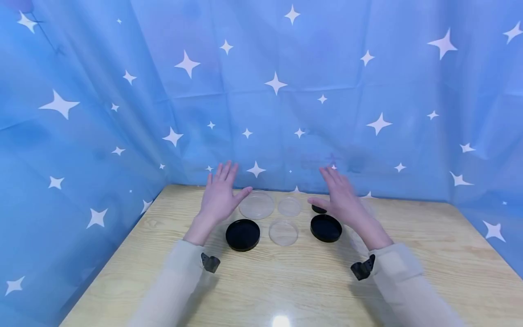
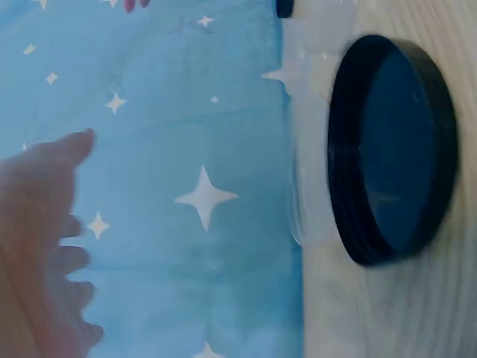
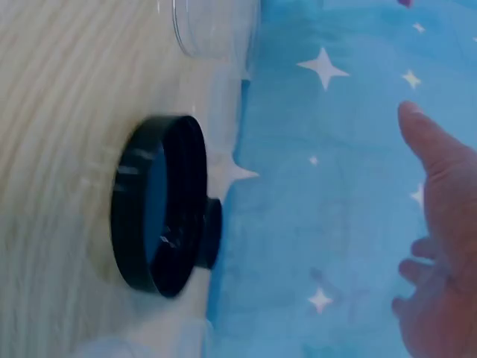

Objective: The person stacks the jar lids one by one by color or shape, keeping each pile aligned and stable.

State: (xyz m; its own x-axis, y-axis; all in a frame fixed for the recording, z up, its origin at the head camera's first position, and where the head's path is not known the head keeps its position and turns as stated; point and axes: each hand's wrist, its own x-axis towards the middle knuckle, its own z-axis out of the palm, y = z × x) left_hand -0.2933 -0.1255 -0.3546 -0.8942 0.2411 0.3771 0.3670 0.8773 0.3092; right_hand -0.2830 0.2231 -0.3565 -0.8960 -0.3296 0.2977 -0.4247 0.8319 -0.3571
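Head view shows left hand (image 1: 218, 198) and right hand (image 1: 345, 202) hovering either side of the front clear dish (image 1: 283, 232), fingers extended, empty, seemingly held high to clear black dishes (image 1: 243, 235) flanking it.

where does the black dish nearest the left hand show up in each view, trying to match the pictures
Head: the black dish sits below and slightly left of centre, in front of a large clear dish.
Left wrist: large, on the right side.
Right wrist: not in it; the other black dish shows there instead.
Shared landmark: the blue star-print curtain.
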